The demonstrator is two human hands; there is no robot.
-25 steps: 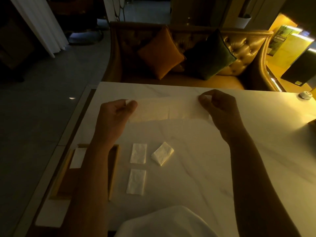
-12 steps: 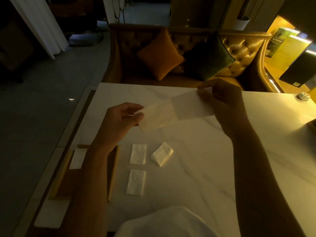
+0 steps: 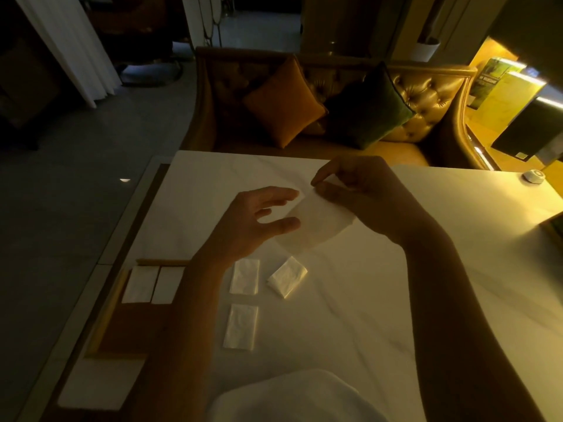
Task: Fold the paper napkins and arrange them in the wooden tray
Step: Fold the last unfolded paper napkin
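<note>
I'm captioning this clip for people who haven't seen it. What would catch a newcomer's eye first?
The two hands in the middle: the right hand pinches a thin napkin above the pale table, and the left hand is open at its near edge. Below them three folded napkins lie on the table, and two more lie in the wooden tray at left.

Right side: the white table (image 3: 396,315) is bare, lots of room.
Near middle: three small folded napkins (image 3: 244,276) lie in the way.
Left edge: wooden tray (image 3: 105,318), far end filled by two napkins (image 3: 152,284).
</note>
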